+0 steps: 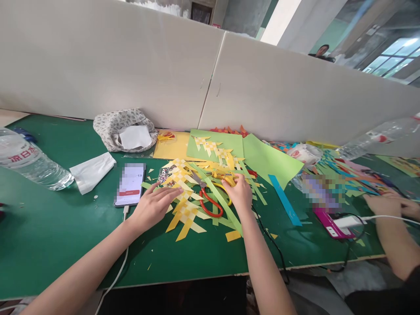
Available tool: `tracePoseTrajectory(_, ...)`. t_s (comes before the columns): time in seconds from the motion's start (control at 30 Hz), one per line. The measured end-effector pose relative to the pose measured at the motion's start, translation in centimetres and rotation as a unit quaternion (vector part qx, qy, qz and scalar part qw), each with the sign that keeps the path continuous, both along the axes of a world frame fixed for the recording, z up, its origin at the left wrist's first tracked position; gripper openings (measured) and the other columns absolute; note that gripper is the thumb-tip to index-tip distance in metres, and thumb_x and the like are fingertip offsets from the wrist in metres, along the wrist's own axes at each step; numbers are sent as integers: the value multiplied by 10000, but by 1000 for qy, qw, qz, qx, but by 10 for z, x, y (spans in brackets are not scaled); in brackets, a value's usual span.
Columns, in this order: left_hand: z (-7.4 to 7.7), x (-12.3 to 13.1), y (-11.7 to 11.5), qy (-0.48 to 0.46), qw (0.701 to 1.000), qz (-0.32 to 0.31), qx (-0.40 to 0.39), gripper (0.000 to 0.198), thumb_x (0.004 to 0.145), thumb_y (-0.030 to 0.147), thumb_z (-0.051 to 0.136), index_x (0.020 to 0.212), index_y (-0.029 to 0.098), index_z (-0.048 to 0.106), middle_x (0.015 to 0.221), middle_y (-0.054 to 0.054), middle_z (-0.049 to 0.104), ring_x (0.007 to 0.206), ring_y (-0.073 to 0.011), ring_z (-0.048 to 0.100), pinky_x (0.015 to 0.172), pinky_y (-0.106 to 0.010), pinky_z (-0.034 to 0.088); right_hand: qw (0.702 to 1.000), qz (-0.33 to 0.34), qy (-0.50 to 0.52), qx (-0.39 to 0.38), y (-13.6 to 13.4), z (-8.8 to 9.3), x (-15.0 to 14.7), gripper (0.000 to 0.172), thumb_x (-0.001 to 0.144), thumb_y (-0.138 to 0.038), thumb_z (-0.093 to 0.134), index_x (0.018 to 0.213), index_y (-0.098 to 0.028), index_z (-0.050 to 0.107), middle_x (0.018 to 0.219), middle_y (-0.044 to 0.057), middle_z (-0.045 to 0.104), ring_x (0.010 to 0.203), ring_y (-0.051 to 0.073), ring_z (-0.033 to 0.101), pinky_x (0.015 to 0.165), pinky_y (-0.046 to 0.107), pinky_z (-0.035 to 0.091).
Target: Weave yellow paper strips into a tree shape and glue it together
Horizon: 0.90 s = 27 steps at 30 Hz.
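My left hand (pixel 154 206) has its fingers stretched out over the left edge of a woven yellow-and-white paper piece (pixel 185 205); whether they press on it is unclear. My right hand (pixel 240 192) is closed around a yellow glue gun (pixel 226 176), with a black cord trailing below the wrist. Between the hands lie red-handled scissors (pixel 211 209), partly covered by a long green paper strip (pixel 223 203). Another woven yellow-and-white piece (pixel 210 146) rests farther back on green paper (pixel 215 133). Small shiny beads or sequins (pixel 165 174) show beside the woven paper.
A charging phone (pixel 130 183) lies left, near a tissue (pixel 93 172) and a water bottle (pixel 31 159). Behind are a patterned cloth bag (pixel 126 129) and a partition (pixel 108 61). To the right are a blue strip (pixel 285 200), a magenta box (pixel 333 224) and another person's hands (pixel 387 205).
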State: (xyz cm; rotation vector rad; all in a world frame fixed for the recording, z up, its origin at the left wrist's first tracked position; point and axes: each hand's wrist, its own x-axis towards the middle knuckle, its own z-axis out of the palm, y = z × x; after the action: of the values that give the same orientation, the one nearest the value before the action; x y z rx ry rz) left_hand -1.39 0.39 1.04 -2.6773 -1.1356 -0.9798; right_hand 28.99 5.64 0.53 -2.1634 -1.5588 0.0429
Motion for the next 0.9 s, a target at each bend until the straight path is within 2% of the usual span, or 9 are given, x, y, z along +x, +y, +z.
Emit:
tracePoseTrajectory(0.1,3,3,-5,49,997,-58,-8,413,886,288,508,1297,264,472,1361,-80,507,1272,-270,438,1086,-544,222,999,-20,35,22,3,-3,2,511,662,-531,601,1045,-201,529,874,55,656,744,226,598,592,298,400)
tracePoseTrajectory(0.2,7,2,-8,87,989,-109,-51,461,809,504,563,1231,317,554,1451,-52,390,1341,-324,321,1108,-590,106,990,-51,43,121,2,-2,3,499,676,-495,603,1076,-208,519,939,62,659,825,247,610,641,319,426)
tracePoseTrajectory(0.33,8,-2,-5,109,981,-130,-89,398,817,531,533,1153,335,617,1472,-20,354,1351,-334,295,1107,-603,89,964,-20,76,256,-3,2,-3,517,750,-458,559,1169,-176,447,1057,110,625,859,224,617,733,334,462)
tracePoseTrajectory(0.43,7,-3,-3,112,983,-112,-87,388,843,461,531,1205,328,578,1479,-43,341,1359,-342,271,1092,-622,104,960,32,120,252,-10,8,-10,523,733,-449,587,1162,-184,447,1037,101,618,818,198,608,720,323,481)
tracePoseTrajectory(0.5,7,-3,-3,99,987,-100,-75,377,845,419,545,1209,323,567,1446,-59,395,1341,-334,311,1086,-621,120,960,51,146,232,-15,12,-16,542,708,-455,615,1157,-199,454,1023,90,618,807,192,599,700,319,490)
tracePoseTrajectory(0.57,10,-3,-5,69,993,-74,-66,299,876,330,517,1167,302,581,1306,-60,549,1233,-274,467,1093,-587,155,961,64,160,217,-19,13,-19,564,690,-463,634,1162,-208,458,1021,87,617,818,199,593,691,326,496)
tracePoseTrajectory(0.67,22,-8,-3,25,997,-16,-70,176,914,237,446,964,230,615,920,-14,699,843,-156,642,1075,-495,260,964,78,165,195,-23,10,-21,544,691,-468,639,1144,-213,479,1004,87,621,856,224,590,703,354,500)
tracePoseTrajectory(0.77,42,-17,22,60,996,16,-69,215,899,321,471,764,203,591,692,16,661,647,-141,609,1005,-463,336,964,63,181,181,-23,6,-19,546,681,-474,653,1135,-218,488,1008,89,625,872,236,591,719,370,499)
tracePoseTrajectory(0.9,59,-29,105,147,981,97,-83,268,899,317,420,833,182,641,801,-57,682,759,-199,615,861,-400,406,959,14,217,181,-21,7,-12,575,660,-497,666,1133,-223,487,1024,93,630,885,238,593,744,370,490)
